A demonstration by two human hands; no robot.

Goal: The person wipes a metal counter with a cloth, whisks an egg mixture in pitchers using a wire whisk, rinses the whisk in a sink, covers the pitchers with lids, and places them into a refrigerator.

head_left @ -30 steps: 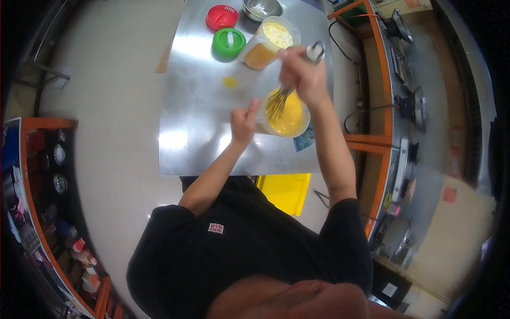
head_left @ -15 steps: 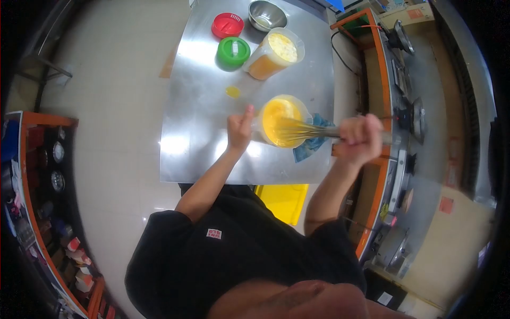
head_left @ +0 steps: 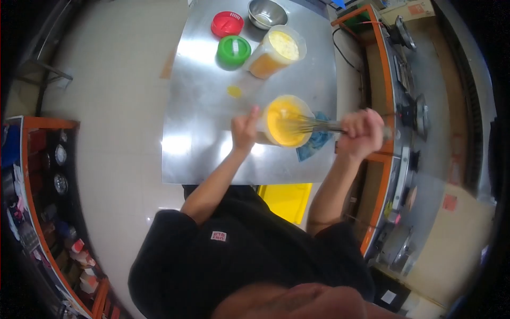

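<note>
A clear plastic pitcher of foamy yellow liquid stands near the middle of the steel table. My left hand is closed round its handle on the left side, thumb up. In my closed right hand is a wire whisk, held almost level, with its wires dipping into the liquid and blurred by motion. Behind the pitcher's right side lies a crumpled blue cloth.
Farther back are a second pitcher with froth on top, a green lid, a red lid and a steel bowl. A yellow puddle marks the table. Below its front edge shows a yellow panel. Stoves line the right.
The whisk has shifted within the liquid, and my right hand has turned slightly with it. My left hand stays on the pitcher's handle. The whole view has moved a little.
</note>
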